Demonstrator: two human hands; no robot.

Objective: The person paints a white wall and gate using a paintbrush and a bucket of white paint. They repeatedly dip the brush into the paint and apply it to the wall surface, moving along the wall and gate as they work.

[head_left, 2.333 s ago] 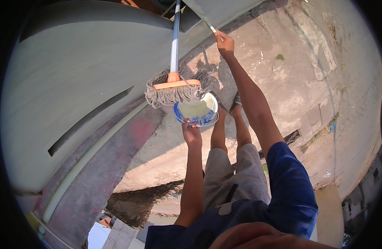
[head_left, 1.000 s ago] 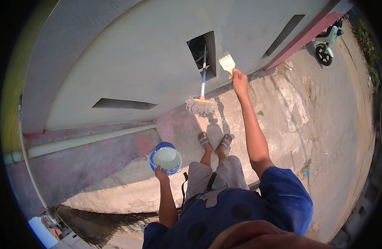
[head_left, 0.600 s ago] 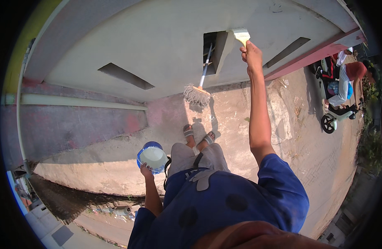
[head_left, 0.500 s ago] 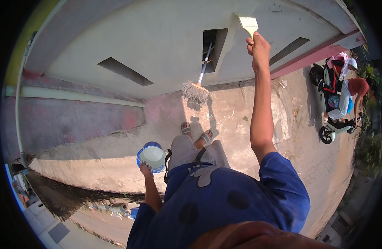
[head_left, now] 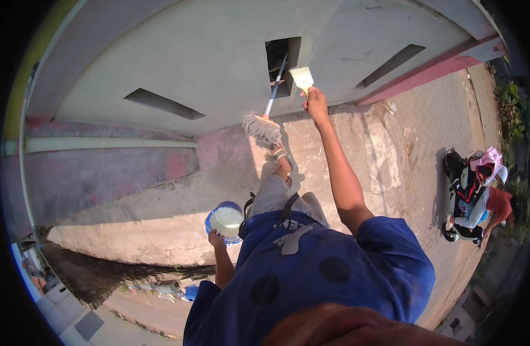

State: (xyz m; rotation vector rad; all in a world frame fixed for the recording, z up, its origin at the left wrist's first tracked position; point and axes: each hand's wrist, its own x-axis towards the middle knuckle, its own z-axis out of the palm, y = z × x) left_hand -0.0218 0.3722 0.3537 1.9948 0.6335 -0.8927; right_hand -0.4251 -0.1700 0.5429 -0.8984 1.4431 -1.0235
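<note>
— Hands: count, state?
— Two. Right hand (head_left: 315,104), upper centre: fingers closed around one brush (head_left: 303,79), bristles (head_left: 300,71) up. Left hand (head_left: 216,237), left of centre: fingers curled on one blue bucket (head_left: 230,205), pale liquid (head_left: 227,217) inside
— Other counts? Anything unclear?
— One mop (head_left: 263,128), upper centre, handle (head_left: 274,94) end lost inside one of three openings (head_left: 164,104) in the wall (head_left: 213,57). One scooter (head_left: 458,184), right edge, number of riders (head_left: 499,202) uncertain. Bristle contact with wall: cannot tell. Left thumb: unclear
</note>
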